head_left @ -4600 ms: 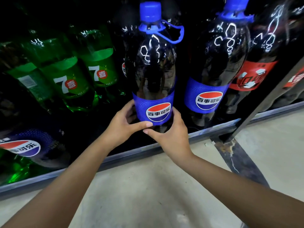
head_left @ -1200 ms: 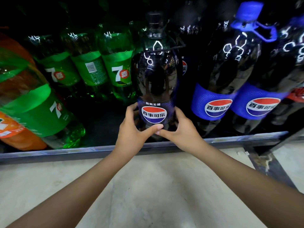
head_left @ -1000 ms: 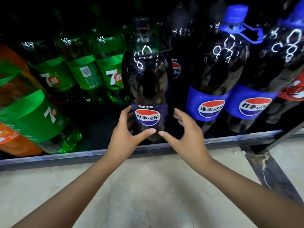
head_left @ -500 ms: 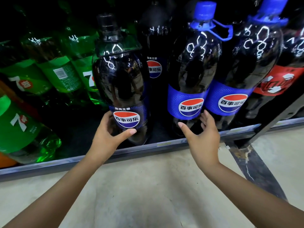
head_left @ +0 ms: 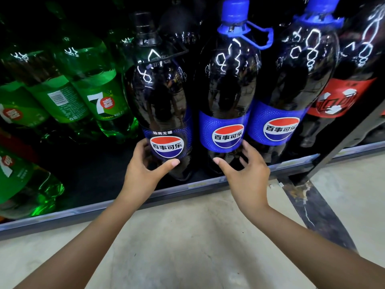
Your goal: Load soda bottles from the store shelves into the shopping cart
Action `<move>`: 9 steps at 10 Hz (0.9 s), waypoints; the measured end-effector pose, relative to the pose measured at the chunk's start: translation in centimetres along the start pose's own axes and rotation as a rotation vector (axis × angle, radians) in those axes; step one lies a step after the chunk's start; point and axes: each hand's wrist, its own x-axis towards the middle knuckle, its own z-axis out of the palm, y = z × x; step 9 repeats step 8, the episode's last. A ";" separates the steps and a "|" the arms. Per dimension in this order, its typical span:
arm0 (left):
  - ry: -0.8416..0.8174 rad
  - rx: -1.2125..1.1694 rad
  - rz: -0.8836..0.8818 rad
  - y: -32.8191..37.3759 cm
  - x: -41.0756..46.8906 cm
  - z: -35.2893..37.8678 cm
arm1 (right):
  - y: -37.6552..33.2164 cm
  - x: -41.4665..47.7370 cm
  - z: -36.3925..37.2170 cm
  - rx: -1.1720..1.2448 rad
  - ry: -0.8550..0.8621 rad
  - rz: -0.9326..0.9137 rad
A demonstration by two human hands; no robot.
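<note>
A black-capped Pepsi bottle (head_left: 160, 97) stands at the front of the bottom shelf. My left hand (head_left: 143, 172) grips its lower part, thumb across the front just under the label. Right beside it stands a blue-capped Pepsi bottle (head_left: 227, 90) with a blue carry loop. My right hand (head_left: 245, 176) is at that bottle's base with fingers spread, thumb on the left and fingertips by the label's right edge, not closed on it. No shopping cart is in view.
A second blue-capped Pepsi bottle (head_left: 302, 80) and a red-labelled cola bottle (head_left: 337, 99) stand further right. Green 7-Up bottles (head_left: 100, 88) fill the left, one lying near the metal shelf lip (head_left: 187, 186). A dark slanted post (head_left: 341, 142) rises at the right. Pale floor (head_left: 187, 236) lies below.
My right hand let go of the black-capped bottle and moved right to the base of the blue-capped one. My left hand kept its grip on the black-capped bottle.
</note>
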 end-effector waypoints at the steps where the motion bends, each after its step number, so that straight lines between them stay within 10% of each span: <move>1: 0.003 -0.016 -0.004 -0.2 0.0 0.0 | 0.2 -0.1 0.1 0.001 0.000 -0.004; 6: -0.067 0.071 -0.014 0.3 -0.7 -0.4 | 0.4 -0.4 0.1 -0.081 -0.047 -0.043; 9: -0.077 0.678 0.017 -0.3 -1.6 -1.7 | -0.9 -2.0 -1.2 -0.134 -0.096 -0.077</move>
